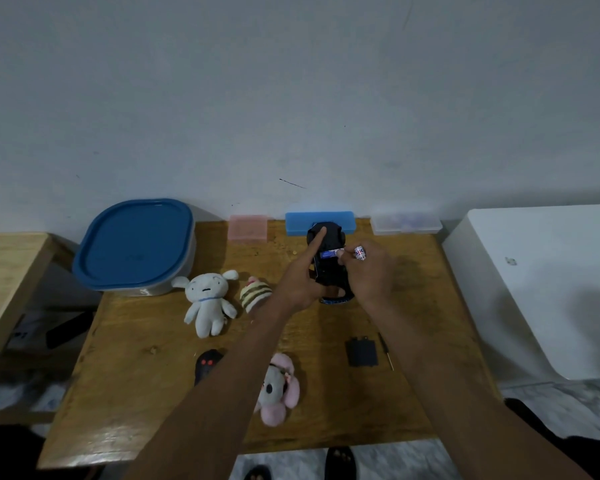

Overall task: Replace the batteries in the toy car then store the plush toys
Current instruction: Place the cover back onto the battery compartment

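Note:
The black toy car (329, 239) lies belly-up on the wooden table (146, 403), its battery bay open. My left hand (300, 282) holds the car, with the index finger stretched along its underside. My right hand (369, 271) pinches a blue battery (328, 255) at the bay and keeps a second battery (360, 253) in its fingers. The black battery cover (361, 351) and a small screwdriver (386, 351) lie in front. Plush toys on the table: a white one (207, 303), a striped one (255, 294) and a pink-eared one (279, 389).
A large tub with a blue lid (136, 242) stands at the back left. Pink (247, 227), blue (302, 223) and clear (406, 223) small boxes line the wall. A black remote (207, 365) lies near the front. A white cabinet (541, 289) stands to the right.

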